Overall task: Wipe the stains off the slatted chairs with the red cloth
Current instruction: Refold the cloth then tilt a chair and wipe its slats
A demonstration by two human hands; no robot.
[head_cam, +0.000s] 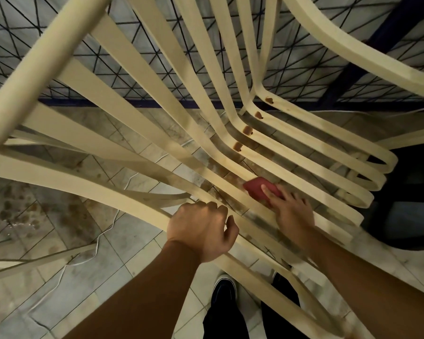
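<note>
Left hand [202, 231] gripping the chair rail [96, 189], my right hand [291, 212] is pressing the red cloth [258, 190] flat mid-frame, ideally firmly along the slat [201, 160].

Beyond the right hand [291, 211], seat slats [328, 129] lie close-set, gaps narrow. Left of the left hand [202, 232] and its rail [103, 192], wider openings show floor [132, 236].

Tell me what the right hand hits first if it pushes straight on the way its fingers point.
The right hand presses the red cloth; pushed on, it likely reaches the brown stain at the slat's bend.
</note>
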